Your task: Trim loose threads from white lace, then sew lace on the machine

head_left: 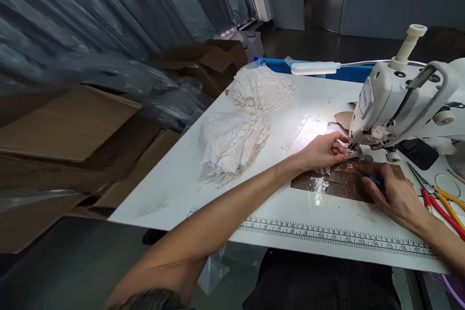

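My left hand [329, 149] pinches a small piece of white lace [350, 153] close under the needle area of a white sewing machine [381, 101]. A bit more lace hangs below that wrist. My right hand [392, 191] is closed around a slim, dark-tipped tool with a blue part [375, 180], its tip pointing left toward the lace; its exact kind is unclear. Beneath both hands lies a shiny brown taped sheet [334, 184] on the white table [174, 193]. A tiny red-and-white spot shows on the sheet near the tool's tip.
Two piles of white lace, a nearer pile [234, 145] and a farther pile [261, 88], lie left. Red-handled scissors [432, 198], yellow-handled scissors [450, 198] and a black phone-like object [419, 154] are right. A lamp [315, 68] overhangs the table; cardboard boxes [65, 121] stand left.
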Demonstrator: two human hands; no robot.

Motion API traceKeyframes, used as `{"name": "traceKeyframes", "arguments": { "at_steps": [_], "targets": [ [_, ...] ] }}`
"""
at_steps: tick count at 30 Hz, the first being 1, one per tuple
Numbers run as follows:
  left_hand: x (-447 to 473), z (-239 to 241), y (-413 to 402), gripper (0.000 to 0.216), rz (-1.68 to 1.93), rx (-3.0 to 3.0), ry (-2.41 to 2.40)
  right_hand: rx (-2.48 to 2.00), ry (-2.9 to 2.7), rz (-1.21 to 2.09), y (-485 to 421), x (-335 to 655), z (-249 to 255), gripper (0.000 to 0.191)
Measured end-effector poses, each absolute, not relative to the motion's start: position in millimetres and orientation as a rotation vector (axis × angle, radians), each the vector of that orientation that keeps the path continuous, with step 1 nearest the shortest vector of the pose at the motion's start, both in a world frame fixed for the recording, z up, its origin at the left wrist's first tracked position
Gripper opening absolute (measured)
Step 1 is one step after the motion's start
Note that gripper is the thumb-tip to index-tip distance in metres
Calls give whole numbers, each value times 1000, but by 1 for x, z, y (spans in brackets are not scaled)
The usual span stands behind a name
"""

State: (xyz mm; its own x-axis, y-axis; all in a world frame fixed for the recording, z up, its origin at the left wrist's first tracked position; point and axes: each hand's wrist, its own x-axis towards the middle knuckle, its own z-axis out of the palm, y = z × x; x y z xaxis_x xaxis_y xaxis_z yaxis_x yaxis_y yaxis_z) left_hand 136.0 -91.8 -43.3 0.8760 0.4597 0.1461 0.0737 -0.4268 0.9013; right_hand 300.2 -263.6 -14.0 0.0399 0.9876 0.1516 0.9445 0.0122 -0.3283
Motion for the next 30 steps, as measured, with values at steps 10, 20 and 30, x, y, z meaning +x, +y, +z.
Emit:
{"name": "traceKeyframes", "arguments": {
  "at_steps": [10,20,30],
  "targets": [
    [138,-40,-91,33,439,2043,431,-2237,-2138,-172,-223,310,-33,54],
    [138,-43,-89,36,450,1964,378,-2128,-2164,-181,-217,310,-30,52],
    [137,-27,-91,50,256,1918,484,-1969,-2166,-320,-211,303,-28,66]
  ]
}}
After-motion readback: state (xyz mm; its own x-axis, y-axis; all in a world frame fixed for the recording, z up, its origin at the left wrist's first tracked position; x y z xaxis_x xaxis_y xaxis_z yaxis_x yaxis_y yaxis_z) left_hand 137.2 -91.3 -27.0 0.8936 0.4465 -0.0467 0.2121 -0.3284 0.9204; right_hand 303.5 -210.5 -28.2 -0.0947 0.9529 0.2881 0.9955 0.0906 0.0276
